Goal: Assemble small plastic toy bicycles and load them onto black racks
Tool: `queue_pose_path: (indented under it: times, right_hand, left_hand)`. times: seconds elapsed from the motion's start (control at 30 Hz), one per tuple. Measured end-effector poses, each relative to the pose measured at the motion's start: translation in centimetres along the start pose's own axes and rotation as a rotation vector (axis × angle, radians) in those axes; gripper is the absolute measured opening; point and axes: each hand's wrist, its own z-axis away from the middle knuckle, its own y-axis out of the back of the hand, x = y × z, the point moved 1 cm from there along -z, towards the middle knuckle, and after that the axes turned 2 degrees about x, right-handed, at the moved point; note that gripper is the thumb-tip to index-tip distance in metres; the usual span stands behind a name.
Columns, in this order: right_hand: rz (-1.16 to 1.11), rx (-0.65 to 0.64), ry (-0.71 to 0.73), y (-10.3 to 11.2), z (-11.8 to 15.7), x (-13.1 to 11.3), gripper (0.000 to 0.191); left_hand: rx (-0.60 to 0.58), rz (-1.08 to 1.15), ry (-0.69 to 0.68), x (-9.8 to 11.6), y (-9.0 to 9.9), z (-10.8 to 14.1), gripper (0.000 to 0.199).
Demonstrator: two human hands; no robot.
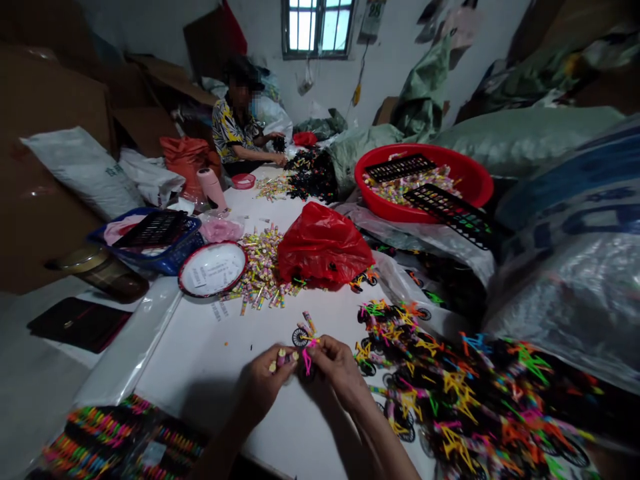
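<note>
Over the white table (200, 360), my left hand (267, 377) pinches small patterned tubes (283, 358) with pale ends. Close beside it, my right hand (337, 367) grips a pink toy bicycle (307, 357) with black spoked wheels. One more patterned tube (309, 323) stands up just above the bicycle's wheel. A heap of similar tubes (263, 263) lies beyond my hands, against a red plastic bag (323, 247). To the right spreads a large pile of colourful toy bicycles (455, 393).
A person (237, 127) works at the table's far end by black parts. A red basin (480, 187) holds tubes and black racks. At left are a white enamel dish (213, 270), blue basket (187, 243), pink bottle (212, 189) and jar (115, 273). Packed bags (100, 433) lie front left.
</note>
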Motion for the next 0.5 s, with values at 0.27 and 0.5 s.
queue_pose_path:
  times: [0.27, 0.5]
  right_hand:
    - [-0.225, 0.020, -0.136, -0.7, -0.1, 1.8, 0.035]
    - [-0.259, -0.089, -0.142, 0.0, 0.3, 2.0, 0.034]
  left_hand:
    - [0.113, -0.079, -0.060, -1.1, -0.9, 0.6, 0.010]
    - [0.137, -0.009, 0.050, -1.0, -1.2, 0.9, 0.012]
